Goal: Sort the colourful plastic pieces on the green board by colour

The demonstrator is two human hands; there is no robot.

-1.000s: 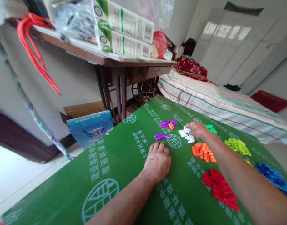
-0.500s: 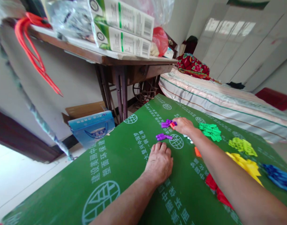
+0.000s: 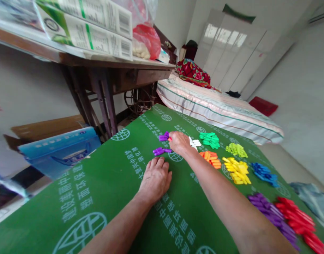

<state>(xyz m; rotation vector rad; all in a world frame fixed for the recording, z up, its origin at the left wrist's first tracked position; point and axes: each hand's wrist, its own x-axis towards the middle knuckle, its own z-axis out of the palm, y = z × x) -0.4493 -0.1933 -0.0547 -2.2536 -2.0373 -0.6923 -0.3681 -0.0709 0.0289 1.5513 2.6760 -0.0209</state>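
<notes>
My right hand point(image 3: 180, 143) reaches over the green board point(image 3: 119, 208), its fingers closed on a small orange-red plastic piece point(image 3: 169, 139) that is mostly hidden. The piece is beside a small purple cluster point(image 3: 164, 136); I cannot tell whether they touch. A second group of purple pieces point(image 3: 161, 151) lies a little nearer, just beyond the fingertips of my left hand point(image 3: 156, 176). That hand rests palm down on the board, fingers loosely bent, with nothing visible in it. Partly behind my right hand is a pile of white pieces point(image 3: 195, 142).
Right of my forearm lie piles of green point(image 3: 209, 140), orange point(image 3: 211, 159), lime point(image 3: 236, 150), yellow point(image 3: 236, 170), blue point(image 3: 264, 174), purple point(image 3: 273, 216) and red point(image 3: 297, 217) pieces. A wooden table point(image 3: 141, 76) with boxes stands left; a bed point(image 3: 217, 102) lies beyond.
The view has turned right, bringing more colour piles into sight. My right hand stays at the purple cluster and now covers more of the orange-red piece. My left hand rests in about the same place.
</notes>
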